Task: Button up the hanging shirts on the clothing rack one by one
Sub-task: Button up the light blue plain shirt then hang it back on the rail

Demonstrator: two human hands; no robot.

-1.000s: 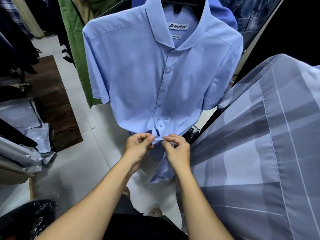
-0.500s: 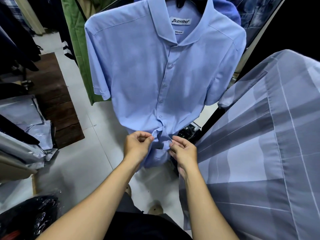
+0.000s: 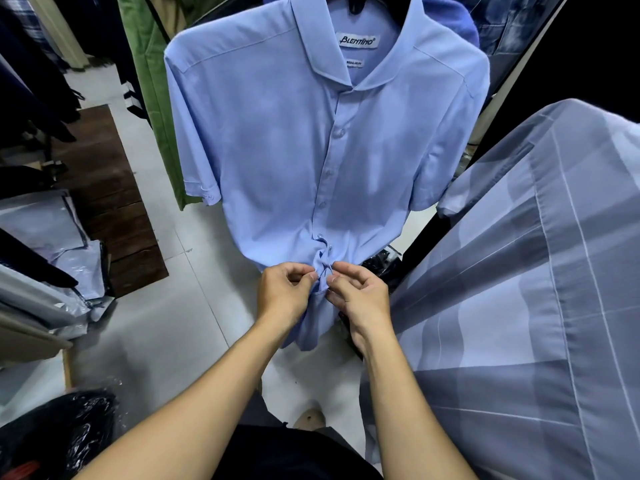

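1 head-worn view only. It faces forward and down, close above the blue shirt (image 3: 294, 150) and floor (image 3: 166, 323).

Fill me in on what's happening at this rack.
A person is buttoning a light blue short-sleeved shirt that hangs on a hanger. The left hand and the right hand each pinch the shirt's front edges near the hem, working on one of the lowest buttons. The buttons higher up the front look closed. A grey striped shirt hangs to the right, and a green garment hangs behind on the left.
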